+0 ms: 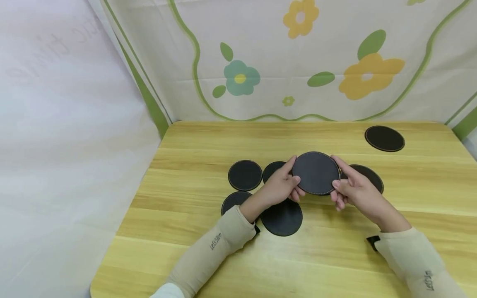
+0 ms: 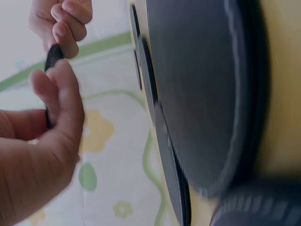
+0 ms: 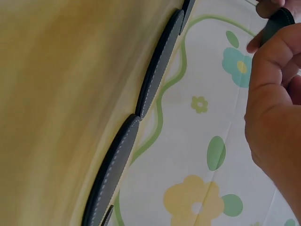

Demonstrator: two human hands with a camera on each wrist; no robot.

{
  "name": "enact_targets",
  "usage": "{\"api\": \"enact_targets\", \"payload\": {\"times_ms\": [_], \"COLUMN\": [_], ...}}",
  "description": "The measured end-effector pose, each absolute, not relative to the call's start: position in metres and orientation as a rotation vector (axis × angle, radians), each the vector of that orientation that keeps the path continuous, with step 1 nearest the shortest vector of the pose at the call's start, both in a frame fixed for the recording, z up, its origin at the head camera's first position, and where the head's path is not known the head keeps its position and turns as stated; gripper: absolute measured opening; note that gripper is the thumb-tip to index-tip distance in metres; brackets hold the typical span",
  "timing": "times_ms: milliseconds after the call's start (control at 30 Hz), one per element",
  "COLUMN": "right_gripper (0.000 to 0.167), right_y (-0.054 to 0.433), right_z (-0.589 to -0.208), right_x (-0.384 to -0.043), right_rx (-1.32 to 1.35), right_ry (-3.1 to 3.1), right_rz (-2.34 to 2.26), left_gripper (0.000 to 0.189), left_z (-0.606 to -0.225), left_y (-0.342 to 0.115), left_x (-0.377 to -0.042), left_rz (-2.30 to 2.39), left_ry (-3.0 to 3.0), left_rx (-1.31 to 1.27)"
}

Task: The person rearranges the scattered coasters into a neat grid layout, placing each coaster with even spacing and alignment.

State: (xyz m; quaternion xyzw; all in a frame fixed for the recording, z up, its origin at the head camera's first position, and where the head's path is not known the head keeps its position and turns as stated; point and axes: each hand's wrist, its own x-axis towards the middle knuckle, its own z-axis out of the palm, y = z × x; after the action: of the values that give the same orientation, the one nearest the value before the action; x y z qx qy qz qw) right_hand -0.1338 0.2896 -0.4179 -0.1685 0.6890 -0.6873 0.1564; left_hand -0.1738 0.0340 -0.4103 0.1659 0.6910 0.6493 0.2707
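Observation:
A round black coaster (image 1: 316, 173) with a stitched rim is held up above the table by both hands. My left hand (image 1: 277, 186) pinches its left edge between thumb and fingers. On the opposite edge, my right hand (image 1: 357, 192) grips it the same way. In the left wrist view the held coaster (image 2: 53, 56) appears nearly edge-on between the hands. Beneath the left hand and forearm lie more black coasters, one (image 1: 282, 219) below the wrist and another (image 1: 234, 200) partly covered by the arm. Behind the right hand, a further coaster (image 1: 369, 178) is partly hidden.
The coasters lie on a wooden table (image 1: 167, 236). Two more, one whole (image 1: 244, 175) and one half covered (image 1: 273, 169), sit left of the hands. Another coaster (image 1: 384, 138) lies at the back right. A flower-printed curtain (image 1: 272, 37) hangs behind the table's far edge.

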Motion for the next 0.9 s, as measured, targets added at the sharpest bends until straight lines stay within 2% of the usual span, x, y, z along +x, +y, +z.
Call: {"api": "enact_targets", "payload": {"times_ms": [400, 900], "right_gripper": [0.072, 0.076], "right_y": [0.305, 0.309], "right_z": [-0.432, -0.447], "right_x": [-0.095, -0.066], "right_rx": [-0.361, -0.140], "right_ry": [1.966, 1.933], "right_rz": [-1.938, -1.778], "left_gripper": [0.068, 0.077], "left_z": [-0.419, -0.423], "left_y": [0.056, 0.064], "left_x": [-0.142, -0.127], "left_rz": [1.650, 1.201], "left_ry": [1.798, 1.874], "left_rx": [0.273, 0.310]}}
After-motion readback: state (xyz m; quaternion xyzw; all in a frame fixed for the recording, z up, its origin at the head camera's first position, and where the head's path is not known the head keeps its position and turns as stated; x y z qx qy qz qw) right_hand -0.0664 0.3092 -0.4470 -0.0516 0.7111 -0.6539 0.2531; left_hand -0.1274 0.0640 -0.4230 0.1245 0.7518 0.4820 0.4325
